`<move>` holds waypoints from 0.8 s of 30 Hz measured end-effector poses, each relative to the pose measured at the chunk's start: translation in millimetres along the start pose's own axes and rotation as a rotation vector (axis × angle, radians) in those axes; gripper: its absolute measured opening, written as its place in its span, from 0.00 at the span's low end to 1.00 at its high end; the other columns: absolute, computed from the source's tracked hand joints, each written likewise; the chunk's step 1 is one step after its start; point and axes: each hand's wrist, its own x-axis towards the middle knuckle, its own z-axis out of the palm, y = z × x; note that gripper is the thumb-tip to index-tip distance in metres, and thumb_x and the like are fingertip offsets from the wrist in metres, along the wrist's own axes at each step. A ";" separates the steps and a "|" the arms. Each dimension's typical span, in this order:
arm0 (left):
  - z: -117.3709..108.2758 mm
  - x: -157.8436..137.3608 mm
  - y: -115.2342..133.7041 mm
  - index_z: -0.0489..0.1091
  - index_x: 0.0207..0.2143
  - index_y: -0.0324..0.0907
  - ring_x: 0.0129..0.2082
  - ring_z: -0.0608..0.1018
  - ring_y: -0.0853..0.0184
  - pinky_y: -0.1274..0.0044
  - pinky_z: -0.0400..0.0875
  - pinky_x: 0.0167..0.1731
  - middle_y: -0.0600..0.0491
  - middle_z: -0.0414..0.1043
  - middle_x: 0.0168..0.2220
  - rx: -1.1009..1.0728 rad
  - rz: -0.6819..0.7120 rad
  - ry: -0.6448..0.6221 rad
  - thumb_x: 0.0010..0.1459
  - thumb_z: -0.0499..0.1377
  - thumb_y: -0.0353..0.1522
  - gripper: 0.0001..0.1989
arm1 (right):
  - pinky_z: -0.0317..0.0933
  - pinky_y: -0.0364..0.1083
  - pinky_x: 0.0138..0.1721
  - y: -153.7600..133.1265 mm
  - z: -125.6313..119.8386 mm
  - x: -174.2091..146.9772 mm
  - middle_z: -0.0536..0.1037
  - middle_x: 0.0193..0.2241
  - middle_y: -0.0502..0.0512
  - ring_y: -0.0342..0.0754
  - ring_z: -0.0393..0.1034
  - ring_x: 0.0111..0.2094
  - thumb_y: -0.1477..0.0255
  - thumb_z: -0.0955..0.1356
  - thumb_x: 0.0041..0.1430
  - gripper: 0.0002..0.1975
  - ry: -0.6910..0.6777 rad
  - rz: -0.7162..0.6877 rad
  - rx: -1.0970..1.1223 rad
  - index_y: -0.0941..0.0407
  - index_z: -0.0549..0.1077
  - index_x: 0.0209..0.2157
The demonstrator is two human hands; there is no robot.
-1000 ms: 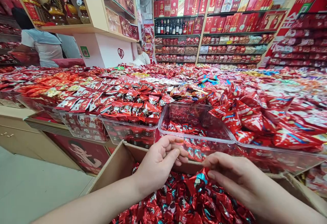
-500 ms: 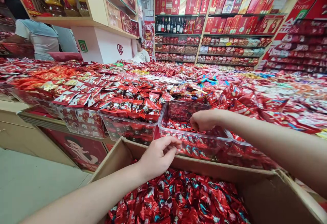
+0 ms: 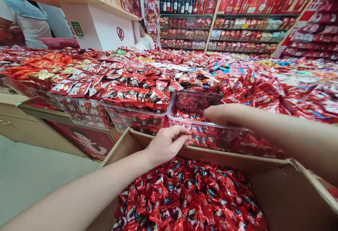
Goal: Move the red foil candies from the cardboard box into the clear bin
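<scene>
An open cardboard box point(image 3: 219, 152) in front of me holds many red foil-wrapped candies point(image 3: 190, 196). My left hand point(image 3: 169, 143) is by the box's far rim, its fingers loosely curled, with a gap between thumb and forefinger and nothing seen in it. Just past the rim stands a clear plastic bin point(image 3: 173, 113), partly filled with similar red candies point(image 3: 202, 136). Over the right part of this bin is my right hand point(image 3: 221, 115), smeared by motion. Its fingers point down and are mostly hidden, so what they hold does not show.
Neighbouring clear bins point(image 3: 132, 116) heaped with wrapped sweets line the counter's front. Shelves of bottles point(image 3: 176, 4) and red gift boxes point(image 3: 245, 2) stand behind. Two people are beyond the counter, one at left point(image 3: 29, 21) and one at the back point(image 3: 145, 41).
The view has tilted down, showing more of the box's candies. My right hand has shifted slightly right over the bin and turned blurrier. My left hand stays by the box's rim.
</scene>
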 end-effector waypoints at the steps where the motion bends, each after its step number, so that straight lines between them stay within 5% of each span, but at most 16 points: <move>1: -0.5 -1.1 0.8 0.67 0.38 0.39 0.31 0.76 0.69 0.76 0.71 0.34 0.49 0.73 0.33 0.024 0.052 -0.013 0.57 0.50 0.30 0.09 | 0.56 0.42 0.26 -1.2 -7.6 -7.2 0.71 0.16 0.52 0.41 0.66 0.21 0.81 0.65 0.46 0.06 0.067 -0.004 -0.026 0.63 0.73 0.20; 5: 8.8 -11.4 1.5 0.69 0.39 0.39 0.33 0.76 0.67 0.76 0.70 0.38 0.48 0.74 0.33 0.304 0.285 -0.284 0.56 0.48 0.27 0.12 | 0.53 0.44 0.30 -7.9 -31.2 -55.7 0.71 0.24 0.53 0.43 0.66 0.30 0.68 0.55 0.57 0.20 0.332 0.018 -0.085 0.64 0.73 0.30; 8: 27.2 -22.5 -13.4 0.69 0.39 0.41 0.36 0.76 0.61 0.71 0.69 0.38 0.47 0.74 0.34 0.564 0.097 -0.531 0.53 0.49 0.26 0.13 | 0.50 0.39 0.21 -15.0 -18.8 -100.1 0.66 0.17 0.48 0.39 0.60 0.20 0.55 0.52 0.57 0.26 0.315 -0.081 0.155 0.57 0.68 0.21; 11: 42.1 -30.6 -40.7 0.67 0.39 0.36 0.36 0.75 0.50 0.63 0.69 0.34 0.39 0.72 0.36 0.653 -0.111 -0.544 0.50 0.54 0.29 0.12 | 0.50 0.39 0.18 -23.6 23.1 -126.3 0.67 0.17 0.47 0.40 0.59 0.18 0.57 0.55 0.59 0.20 0.034 -0.222 0.398 0.54 0.65 0.21; 14: 46.5 -32.1 -59.6 0.65 0.40 0.37 0.37 0.74 0.49 0.62 0.68 0.35 0.41 0.72 0.34 0.615 -0.229 -0.518 0.45 0.58 0.26 0.16 | 0.54 0.40 0.23 -28.9 74.5 -125.3 0.71 0.22 0.47 0.41 0.61 0.23 0.66 0.60 0.58 0.10 -0.124 -0.225 0.510 0.54 0.67 0.26; 19: 49.1 -24.5 -42.2 0.62 0.37 0.41 0.31 0.72 0.65 0.73 0.68 0.31 0.53 0.68 0.30 0.328 -0.350 -0.473 0.46 0.58 0.28 0.14 | 0.56 0.42 0.26 -27.1 128.0 -103.7 0.70 0.24 0.51 0.43 0.60 0.25 0.70 0.62 0.54 0.07 -0.133 -0.080 0.865 0.58 0.67 0.33; 24: 56.3 -20.8 -10.9 0.56 0.40 0.40 0.30 0.70 0.74 0.80 0.67 0.30 0.53 0.67 0.34 -0.055 -0.421 -0.433 0.49 0.58 0.28 0.17 | 0.57 0.42 0.32 -30.3 131.6 -102.3 0.70 0.31 0.52 0.43 0.61 0.31 0.67 0.66 0.52 0.12 -0.120 -0.075 1.294 0.59 0.66 0.36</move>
